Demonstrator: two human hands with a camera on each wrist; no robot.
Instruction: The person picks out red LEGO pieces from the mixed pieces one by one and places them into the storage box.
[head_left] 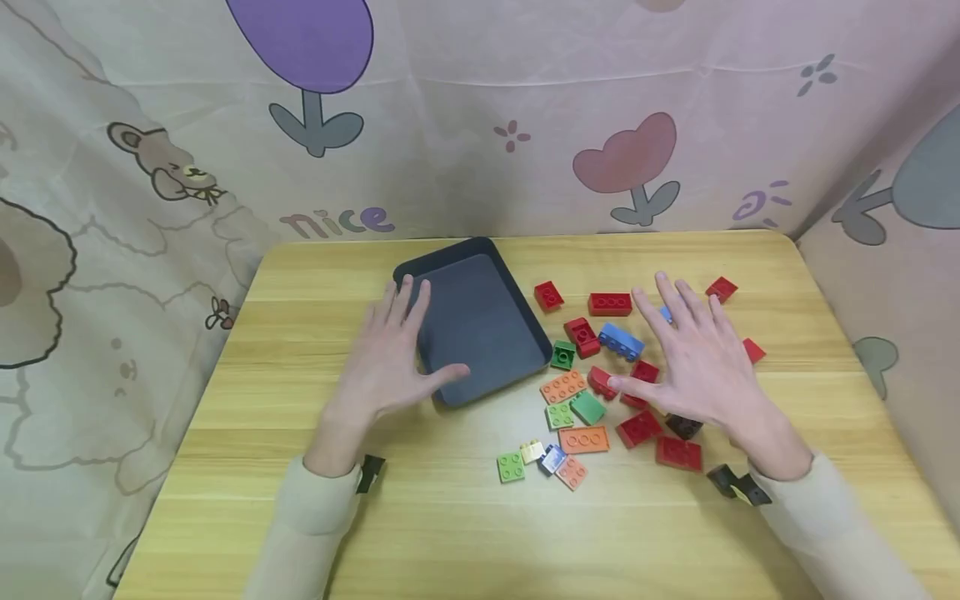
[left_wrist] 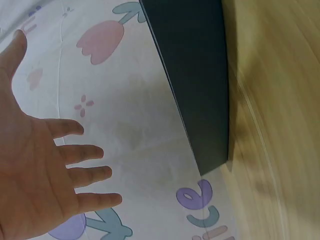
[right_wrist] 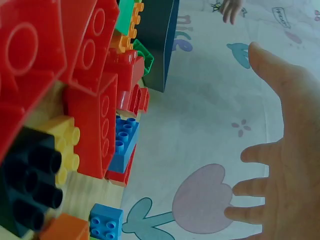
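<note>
We held our left hand (head_left: pixel 390 358) raised by the left edge of a dark tray (head_left: pixel 487 325), which looked light and stiff, best lifted by its rim. Right of it, bricks (head_left: pixel 610 304) lay scattered on the table (head_left: pixel 450 525), seemingly light, hard and slick, best pinched by their sides. Our right hand (head_left: pixel 697 358) spread above them; both hands grasped nothing.

- Clock centred on dark-grey tray (head_left: pixel 487 321); 12 toward printed cloth backdrop (head_left: pixel 450 167).
- 12: backdrop blocks, near tray's far corner.
- 2 to 5: studded building bricks (head_left: pixel 621 342) strewn, some touching; narrow gaps.
- 3: right hand (head_left: pixel 697 354) above bricks.
- 8: left hand (head_left: pixel 386 367) above tray's raised wall.
- 6, and 9 beyond left hand: bare wooden tabletop (head_left: pixel 450 525); room to pass.
</note>
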